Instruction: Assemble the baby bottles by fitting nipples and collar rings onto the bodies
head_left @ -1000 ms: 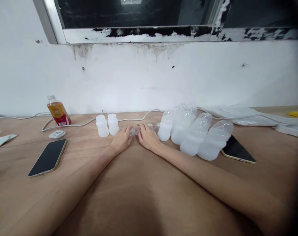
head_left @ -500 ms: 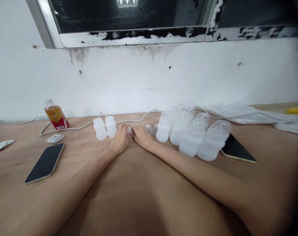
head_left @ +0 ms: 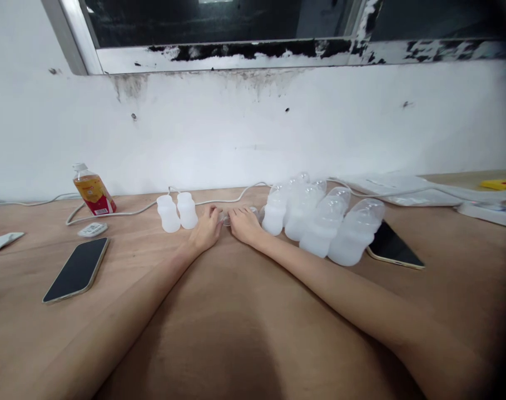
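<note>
My left hand and my right hand rest on the wooden table, fingertips meeting around a small clear plastic piece that both pinch. Two short white bottles stand upright just left of my left hand. A row of several larger frosted bottles lies tilted on the table right of my right hand, almost touching it.
A phone lies face up at the left, another dark phone at the right under the bottles. A small drink bottle with a red label, a white cable and a small white device are near the wall.
Both hands have slid slightly towards the wall while keeping hold of the small clear piece; the view shifted a little.
</note>
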Available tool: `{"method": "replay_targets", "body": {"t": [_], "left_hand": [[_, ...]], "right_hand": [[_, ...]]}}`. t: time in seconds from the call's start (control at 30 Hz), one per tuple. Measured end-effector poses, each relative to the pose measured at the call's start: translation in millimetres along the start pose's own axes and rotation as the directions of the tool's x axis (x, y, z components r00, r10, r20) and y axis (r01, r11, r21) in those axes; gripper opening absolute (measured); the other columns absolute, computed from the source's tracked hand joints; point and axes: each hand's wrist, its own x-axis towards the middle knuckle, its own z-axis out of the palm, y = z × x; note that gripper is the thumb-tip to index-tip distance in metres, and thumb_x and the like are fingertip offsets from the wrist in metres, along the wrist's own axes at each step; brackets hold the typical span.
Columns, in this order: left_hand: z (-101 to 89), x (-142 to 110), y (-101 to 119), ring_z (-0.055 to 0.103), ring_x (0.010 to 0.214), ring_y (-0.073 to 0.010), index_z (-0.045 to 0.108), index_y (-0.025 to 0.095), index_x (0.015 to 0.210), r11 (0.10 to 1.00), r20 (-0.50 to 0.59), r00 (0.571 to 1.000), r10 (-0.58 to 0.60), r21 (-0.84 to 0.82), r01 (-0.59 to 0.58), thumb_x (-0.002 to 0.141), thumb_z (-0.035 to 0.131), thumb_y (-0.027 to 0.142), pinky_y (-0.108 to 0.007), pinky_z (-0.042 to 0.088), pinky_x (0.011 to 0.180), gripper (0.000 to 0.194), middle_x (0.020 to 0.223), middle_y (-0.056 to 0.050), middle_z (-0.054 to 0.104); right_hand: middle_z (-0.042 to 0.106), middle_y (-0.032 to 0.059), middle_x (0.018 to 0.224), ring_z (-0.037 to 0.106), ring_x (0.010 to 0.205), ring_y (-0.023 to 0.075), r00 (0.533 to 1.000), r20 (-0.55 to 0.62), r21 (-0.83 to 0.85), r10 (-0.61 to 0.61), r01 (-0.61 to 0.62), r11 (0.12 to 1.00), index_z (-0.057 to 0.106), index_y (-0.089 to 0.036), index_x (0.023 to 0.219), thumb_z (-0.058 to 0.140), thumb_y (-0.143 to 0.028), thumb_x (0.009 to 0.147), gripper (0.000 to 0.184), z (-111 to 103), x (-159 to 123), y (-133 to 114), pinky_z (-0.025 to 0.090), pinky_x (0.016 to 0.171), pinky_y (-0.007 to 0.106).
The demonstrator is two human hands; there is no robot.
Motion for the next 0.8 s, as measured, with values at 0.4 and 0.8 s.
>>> {"method": "replay_targets", "body": {"t": [0.4, 0.8], "left_hand": [[-1.5, -1.0, -1.5, 0.046, 0.1, -0.0212, 0.045, 0.015, 0.105, 0.992, 0.122, 0.992, -0.012, 0.128, -0.004, 0.08, 0.042, 0.024, -0.043, 0.027, 0.093, 0.026, 0.102, -0.009, 0.052], [0.5, -3.7, -9.9, 0.052, 0.093, -0.0199, 0.047, 0.016, 0.103, 0.991, 0.168, 0.982, -0.089, 0.116, 0.07, 0.078, 0.044, 0.024, -0.034, 0.04, 0.082, 0.026, 0.1, -0.008, 0.051]], "right_hand": [[0.056, 0.0137, 0.096, 0.048, 0.091, 0.0236, 0.998, -0.045, -0.013, -0.053, 0.052, 0.999, 0.053, -0.008, 0.096, 0.038, -0.02, 0.079, 0.025, -2.3, -2.3, 2.0, 0.026, 0.083, 0.034], [0.058, 0.0121, 0.095, 0.047, 0.093, 0.0217, 0.989, -0.054, 0.007, -0.134, 0.135, 0.991, 0.054, -0.009, 0.095, 0.033, -0.017, 0.082, 0.026, 1.8, 0.9, 3.2, 0.023, 0.085, 0.034]]}}
